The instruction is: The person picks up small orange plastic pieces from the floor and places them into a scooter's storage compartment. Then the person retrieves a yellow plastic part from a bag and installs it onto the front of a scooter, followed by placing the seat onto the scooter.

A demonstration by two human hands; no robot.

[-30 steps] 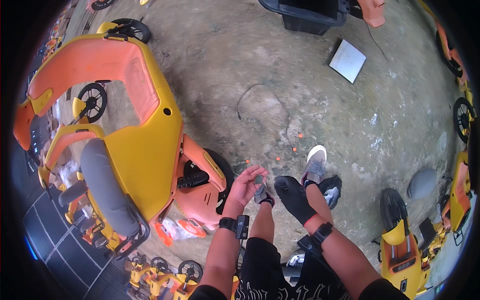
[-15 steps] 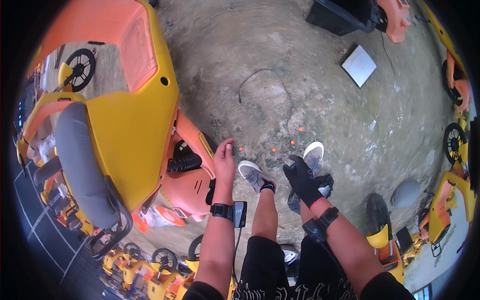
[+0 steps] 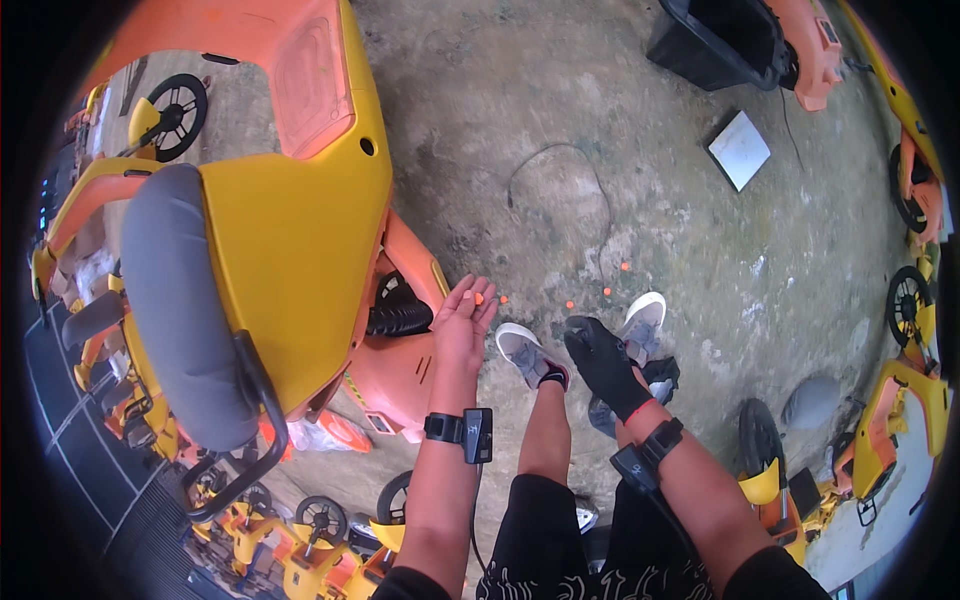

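Observation:
My bare left hand [image 3: 462, 325] is turned palm up beside the yellow and orange scooter [image 3: 290, 270]. A small orange cap [image 3: 479, 298] rests in it at the fingers. My right hand [image 3: 603, 368], in a black glove, hovers over the floor between my shoes, its fingers curled together; whatever they may hold is hidden. Several more small orange caps [image 3: 570, 304] lie scattered on the concrete in front of my shoes, one of them just right of my left fingertips.
A thin dark cable [image 3: 560, 147] curves across the concrete floor. Farther off are a white square plate [image 3: 739, 150] and a black bin [image 3: 700, 50]. A dark crumpled bag [image 3: 660, 380] lies by my right shoe. More yellow scooters [image 3: 900, 420] stand around the edges.
My left hand has turned palm up, and an orange cap now shows in it. The gloved right hand has shifted slightly left against my shoes. The whole view has moved a little.

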